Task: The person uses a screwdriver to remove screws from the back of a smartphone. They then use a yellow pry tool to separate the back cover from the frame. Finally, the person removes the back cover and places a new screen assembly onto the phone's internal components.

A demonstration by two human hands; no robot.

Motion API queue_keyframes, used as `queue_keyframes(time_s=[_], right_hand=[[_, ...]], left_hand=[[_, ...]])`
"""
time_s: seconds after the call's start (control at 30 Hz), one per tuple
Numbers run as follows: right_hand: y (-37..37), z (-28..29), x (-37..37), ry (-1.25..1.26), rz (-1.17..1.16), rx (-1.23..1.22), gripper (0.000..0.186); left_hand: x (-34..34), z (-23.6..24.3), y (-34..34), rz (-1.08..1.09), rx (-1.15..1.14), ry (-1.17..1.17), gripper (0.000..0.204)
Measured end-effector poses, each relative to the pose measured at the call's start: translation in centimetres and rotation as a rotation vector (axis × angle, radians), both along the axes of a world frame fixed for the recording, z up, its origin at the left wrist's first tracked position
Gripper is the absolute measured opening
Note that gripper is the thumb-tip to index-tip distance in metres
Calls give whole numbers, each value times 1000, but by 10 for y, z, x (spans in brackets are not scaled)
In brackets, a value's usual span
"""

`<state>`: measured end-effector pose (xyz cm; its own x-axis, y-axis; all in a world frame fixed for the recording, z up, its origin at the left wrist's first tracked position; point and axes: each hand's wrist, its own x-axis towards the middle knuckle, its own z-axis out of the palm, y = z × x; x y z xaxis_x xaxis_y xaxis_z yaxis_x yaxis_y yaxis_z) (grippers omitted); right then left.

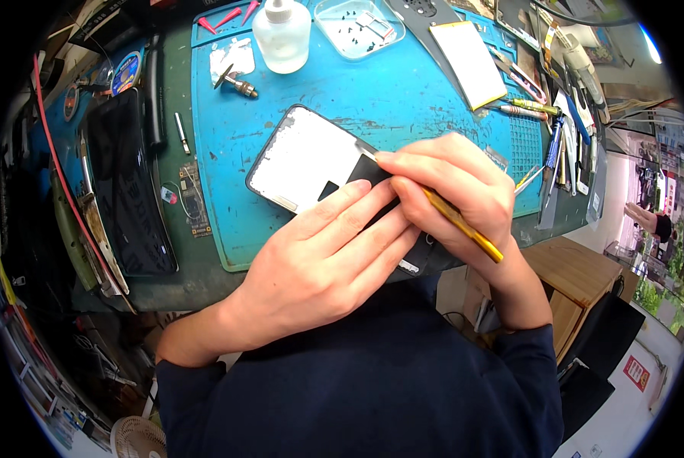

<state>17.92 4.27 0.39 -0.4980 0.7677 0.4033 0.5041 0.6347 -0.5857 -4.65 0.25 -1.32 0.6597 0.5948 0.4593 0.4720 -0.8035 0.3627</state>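
Note:
A dark-rimmed panel with rounded corners, like a phone's inner frame [300, 156], lies tilted on the blue mat. Most of its visible face is white, and its right part is black. Across the lower portion my left hand [304, 259] rests flat, fingers stretched out and close together. My right hand [460, 183] is closed around a slim gold-handled craft knife or scraper [464, 225], held like a pen. The tool's tip points at the panel's upper right edge, near the border of white and black. Both hands hide much of the panel's near end.
A clear bottle [282, 38] and a plastic tray of small parts [359, 29] stand at the back. Left are a dark phone screen [132, 183] and a circuit board [195, 200]. A white-yellow panel [468, 65], pens and tweezers lie right. A small cutting wheel [235, 82] sits behind.

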Motion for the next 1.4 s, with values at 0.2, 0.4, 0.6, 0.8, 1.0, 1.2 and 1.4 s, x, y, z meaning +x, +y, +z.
queue_keyframes(time_s=[0.2,0.4,0.6,0.8,1.0,1.2,1.4], right_hand=[[3,3,-2,-7,9,-9,25],[-1,2,2,-13,0,-7,24],[17,2,-12,20,52,-17,23],[17,0,-16,1,35,-1,22],[11,-1,-13,10,14,-33,19],[29,0,-29,4,56,11,21],[35,-1,-34,17,69,20,22]], left_hand=[[1,0,-1,6,-5,-13,29],[2,-1,-2,23,2,-13,31],[1,-2,-1,18,3,-33,31],[4,-1,-2,24,-9,-47,33],[3,-3,-3,20,-30,-72,36],[5,-4,-2,13,-44,-119,38],[5,-3,-2,14,-48,-110,39]])
